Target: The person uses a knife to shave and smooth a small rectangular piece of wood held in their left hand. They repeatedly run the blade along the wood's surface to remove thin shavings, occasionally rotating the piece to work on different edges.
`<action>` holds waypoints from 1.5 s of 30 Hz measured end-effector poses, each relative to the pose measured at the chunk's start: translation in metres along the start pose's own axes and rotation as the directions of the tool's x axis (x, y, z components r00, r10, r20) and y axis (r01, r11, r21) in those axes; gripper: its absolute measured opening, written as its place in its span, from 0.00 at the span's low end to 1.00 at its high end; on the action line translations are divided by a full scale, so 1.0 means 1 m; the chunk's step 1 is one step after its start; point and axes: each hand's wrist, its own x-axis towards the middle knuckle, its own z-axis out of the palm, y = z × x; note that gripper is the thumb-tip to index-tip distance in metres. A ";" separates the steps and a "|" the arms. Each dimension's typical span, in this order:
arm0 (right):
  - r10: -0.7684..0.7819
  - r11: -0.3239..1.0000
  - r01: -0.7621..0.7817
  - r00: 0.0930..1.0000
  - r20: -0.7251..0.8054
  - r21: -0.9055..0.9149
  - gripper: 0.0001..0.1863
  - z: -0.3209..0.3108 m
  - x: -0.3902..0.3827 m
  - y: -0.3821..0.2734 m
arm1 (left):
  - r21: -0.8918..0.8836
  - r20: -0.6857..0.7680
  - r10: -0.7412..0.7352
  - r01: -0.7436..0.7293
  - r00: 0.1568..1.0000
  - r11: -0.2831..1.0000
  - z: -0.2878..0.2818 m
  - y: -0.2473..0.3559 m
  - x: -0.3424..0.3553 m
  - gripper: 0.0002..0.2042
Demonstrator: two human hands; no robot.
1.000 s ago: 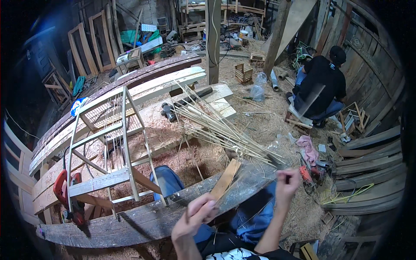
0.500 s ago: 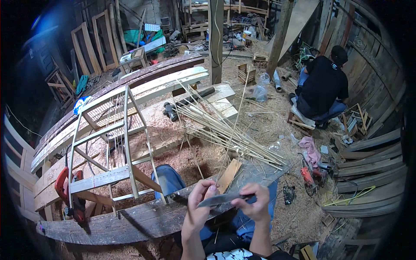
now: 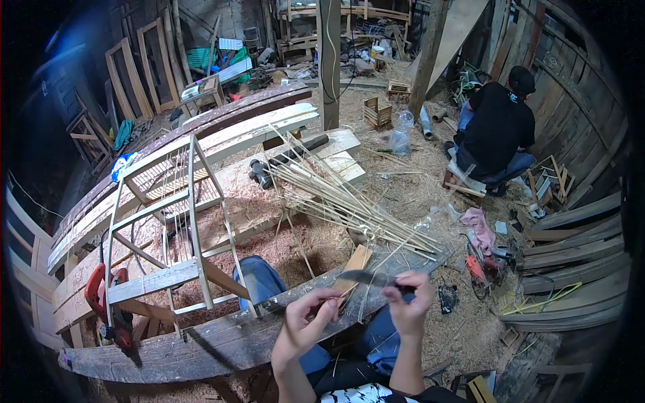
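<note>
Weathered bench plank spans the near side. Right hand grips the knife, long axis crosswise, tip leftward, just beyond the left hand, which pinches what appears to be a thin strip.

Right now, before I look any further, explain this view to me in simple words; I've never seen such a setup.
There is no machine here, just a person's two bare hands. A wide camera worn on the head looks down, so straight edges bend toward the rim. The right hand holds a knife. The left hand seems to pinch something thin, too fine to make out. On the bench and the boards beyond it are a pile of sticks, a hammer and a wooden frame. Another person sits at the right.
</note>
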 end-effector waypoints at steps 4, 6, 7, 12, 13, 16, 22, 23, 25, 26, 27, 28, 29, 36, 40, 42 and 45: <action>0.031 0.996 -0.031 1.000 -0.002 -0.089 0.25 -0.014 0.003 0.008 | 0.146 0.083 -0.087 0.074 0.993 0.987 -0.014 0.005 -0.005 0.12; -0.020 0.992 0.022 1.000 0.012 -0.123 0.25 -0.014 0.004 0.006 | 0.147 0.091 -0.045 0.031 0.995 0.989 -0.011 0.003 -0.005 0.12; -0.057 0.986 0.060 0.998 0.026 -0.156 0.25 -0.013 0.005 0.003 | 0.148 0.086 -0.044 0.031 0.995 0.989 -0.009 0.003 -0.004 0.12; -0.114 0.987 0.124 0.989 0.097 -0.103 0.24 -0.002 0.003 -0.001 | 0.170 0.113 -0.082 0.062 0.990 0.983 -0.001 0.012 0.000 0.13; -0.131 0.985 0.141 0.986 0.104 -0.096 0.24 0.000 0.003 -0.003 | 0.135 0.121 -0.090 0.073 0.989 0.988 0.000 0.010 -0.001 0.13; -0.162 0.983 0.172 0.978 0.132 -0.065 0.23 0.005 0.004 -0.011 | 0.047 0.134 -0.091 0.085 0.987 0.995 0.002 -0.008 -0.002 0.13; -0.166 0.985 0.171 0.969 0.186 -0.014 0.23 0.012 0.003 -0.015 | 0.019 0.060 -0.026 0.025 0.998 1.000 0.009 -0.024 0.003 0.10; -0.162 0.986 0.167 0.968 0.191 -0.011 0.23 0.012 0.002 -0.013 | 0.015 0.073 -0.035 0.034 0.997 0.999 0.010 -0.021 0.005 0.10; -0.157 0.986 0.165 0.970 0.184 -0.026 0.23 0.010 0.002 -0.013 | 0.029 0.089 -0.083 0.080 0.993 0.996 0.009 -0.020 0.006 0.09; -0.158 0.985 0.167 0.973 0.170 -0.042 0.23 0.009 0.003 -0.014 | 0.046 0.089 -0.119 0.116 0.989 0.992 0.005 -0.019 0.006 0.09; -0.158 0.984 0.169 0.975 0.159 -0.058 0.23 0.008 0.004 -0.015 | 0.062 0.088 -0.156 0.151 0.984 0.987 0.004 -0.017 0.006 0.09; -0.154 0.984 0.166 0.976 0.156 -0.065 0.23 0.007 0.004 -0.015 | 0.048 0.049 -0.124 0.122 0.991 0.991 0.006 -0.015 0.005 0.09; -0.150 0.984 0.163 0.977 0.153 -0.072 0.23 0.006 0.005 -0.015 | 0.035 0.010 -0.093 0.092 0.996 0.995 0.009 -0.012 0.004 0.09; -0.159 0.983 0.172 0.975 0.157 -0.069 0.23 0.008 0.005 -0.017 | 0.116 0.002 -0.050 0.050 0.999 0.992 0.013 -0.011 0.004 0.08; -0.177 0.977 0.190 0.975 0.132 -0.095 0.23 0.009 0.005 -0.019 | 0.240 -0.068 0.006 0.010 0.998 0.971 0.015 -0.005 0.003 0.07; -0.178 0.974 0.193 0.976 0.127 -0.121 0.23 0.006 0.005 -0.016 | 0.272 -0.113 0.078 -0.045 0.991 0.961 0.020 -0.001 0.004 0.07; -0.211 0.962 0.226 0.972 0.107 -0.151 0.24 0.005 0.004 -0.013 | 0.263 -0.122 0.062 -0.028 0.991 0.964 0.025 0.009 0.003 0.07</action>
